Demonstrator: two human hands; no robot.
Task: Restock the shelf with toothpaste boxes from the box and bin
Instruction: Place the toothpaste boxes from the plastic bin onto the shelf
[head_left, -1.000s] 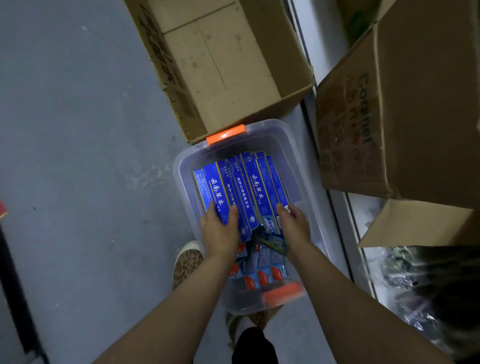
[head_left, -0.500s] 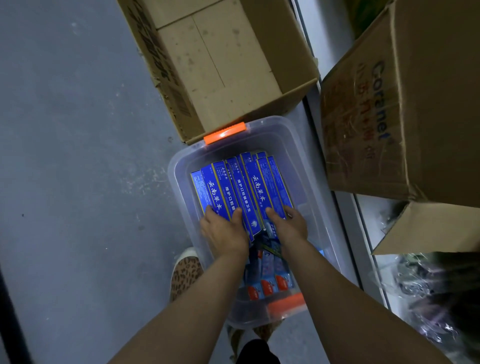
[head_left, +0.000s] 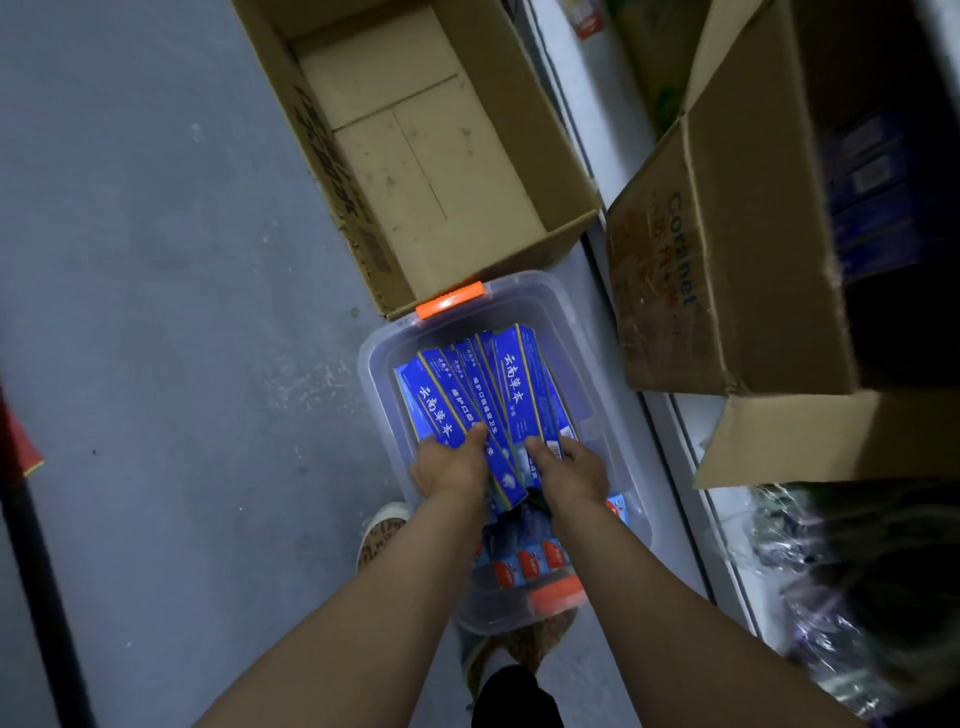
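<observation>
A clear plastic bin (head_left: 613, 410) with orange latches was seen standing on the grey floor (head_left: 156, 312), just in front of the person's feet. Inside it, a fanned bundle of blue toothpaste boxes (head_left: 478, 395) was held from both sides, its far ends tilted up toward the bin's far wall. The left hand (head_left: 449, 467) was curled round the near left end of the bundle, the thumb laid across a box face. The right hand (head_left: 571, 470) was clamped on the near right end in the same way (its fingers lay under the boxes and could not be made out). Smaller packets with red markings (head_left: 530, 564) were left lying lower in the bin, beneath the forearms.

An open cardboard box (head_left: 524, 130) was set on the floor touching the bin's far end; only bare cardboard was seen inside it. To the right, a second cardboard carton (head_left: 727, 249) with printed lettering was lying on its side on the white shelf (head_left: 685, 431), and dark blue packages (head_left: 878, 197) were dimly seen within it. Wrapped goods lower on the shelf were too blurred to be identified.
</observation>
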